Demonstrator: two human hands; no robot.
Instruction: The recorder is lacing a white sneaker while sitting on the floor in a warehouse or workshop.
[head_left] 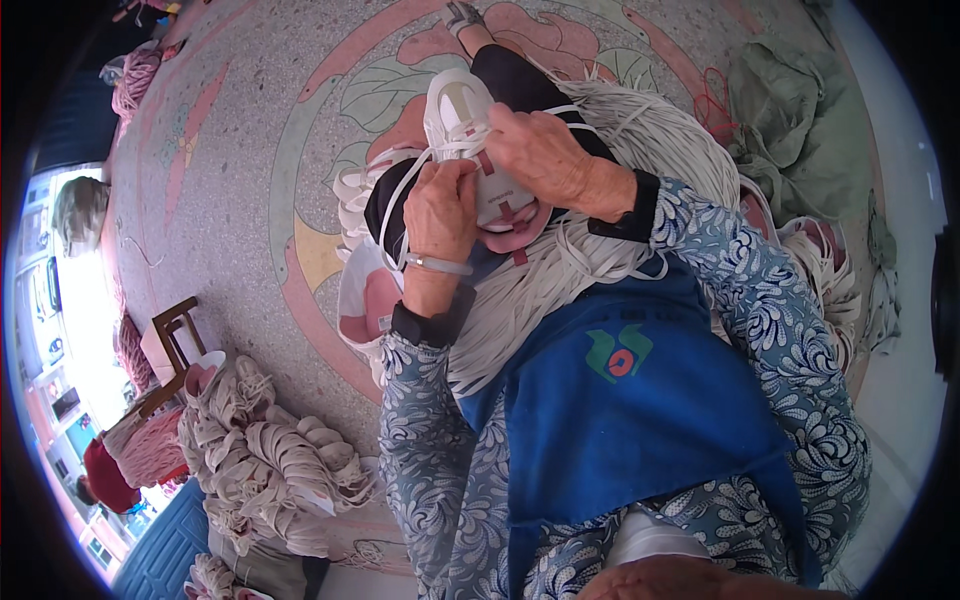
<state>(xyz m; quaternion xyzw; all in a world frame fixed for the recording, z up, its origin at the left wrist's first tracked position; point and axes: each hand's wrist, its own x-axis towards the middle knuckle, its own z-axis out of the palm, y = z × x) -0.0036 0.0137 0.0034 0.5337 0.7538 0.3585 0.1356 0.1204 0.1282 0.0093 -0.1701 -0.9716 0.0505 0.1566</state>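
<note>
A white sneaker (513, 186) with pink-red tabs and a pink lining lies across my lap, its toe pointing away from me. White shoelace is partly threaded at its eyelets, and loose lengths loop out to both sides. My left hand (440, 215) is closed at the left side of the tongue, thumb and finger pinching the lace. On the other side my right hand (548, 160) is closed too, gripping lace above the eyelets; its fingertips are partly hidden. A thick bundle of white shoelaces (665, 135) drapes over my legs beneath the sneaker.
More white shoes with pink linings (365, 295) stand beside my left leg, others (820, 265) at my right. Strung piles of pale shoes (290, 455) lie at lower left near a wooden stool (170, 350). A grey-green cloth (800, 130) is heaped on the right of the patterned floor.
</note>
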